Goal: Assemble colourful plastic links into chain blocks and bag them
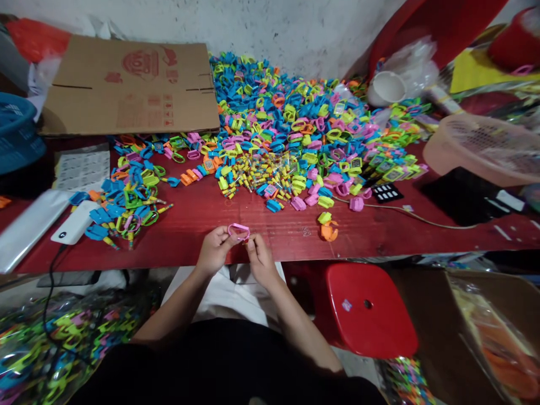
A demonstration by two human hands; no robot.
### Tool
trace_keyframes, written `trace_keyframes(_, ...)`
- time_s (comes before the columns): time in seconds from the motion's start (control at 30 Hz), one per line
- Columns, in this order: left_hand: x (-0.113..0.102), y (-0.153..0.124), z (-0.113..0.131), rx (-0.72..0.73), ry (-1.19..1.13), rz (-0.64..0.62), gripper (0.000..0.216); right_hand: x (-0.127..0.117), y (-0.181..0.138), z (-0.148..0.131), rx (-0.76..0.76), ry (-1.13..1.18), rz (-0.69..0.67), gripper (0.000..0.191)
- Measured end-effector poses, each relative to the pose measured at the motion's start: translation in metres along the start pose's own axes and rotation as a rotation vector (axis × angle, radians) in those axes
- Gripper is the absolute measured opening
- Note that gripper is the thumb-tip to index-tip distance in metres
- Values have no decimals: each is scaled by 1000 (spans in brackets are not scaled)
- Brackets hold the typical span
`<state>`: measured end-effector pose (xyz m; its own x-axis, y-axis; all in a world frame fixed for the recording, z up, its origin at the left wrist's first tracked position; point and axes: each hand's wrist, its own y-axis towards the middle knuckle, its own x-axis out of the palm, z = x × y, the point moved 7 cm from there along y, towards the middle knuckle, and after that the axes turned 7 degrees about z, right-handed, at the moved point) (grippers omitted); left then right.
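Just above the front edge of the table, my left hand pinches a pink toy watch band, bent into a loop. My right hand meets it from the right, its fingertips closed at the band's lower end. A small dark or reddish bit shows between those fingers; I cannot make out what it is. Beyond my hands lies a heap of small yellow sticks with coloured ends. Left of my hands is a pile of coloured toy watches, with several such sticks among them.
A big mound of toy watch bands lies against the wall. A cardboard box and white power bank are on the left. On the right are a pink basket, a black bag and a red stool.
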<state>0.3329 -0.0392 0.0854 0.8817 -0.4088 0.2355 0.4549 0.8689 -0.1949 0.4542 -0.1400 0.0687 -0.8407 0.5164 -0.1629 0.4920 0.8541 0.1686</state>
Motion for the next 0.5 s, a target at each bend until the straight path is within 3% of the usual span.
trace_keyframes(0.17, 3, -1, 7, 16, 4, -17, 63, -8, 0, 1, 24, 30, 105, 43)
trace_keyframes(0.5, 4, -3, 3, 35, 29, -42, 61, -7, 3, -1, -18, -28, 60, 38)
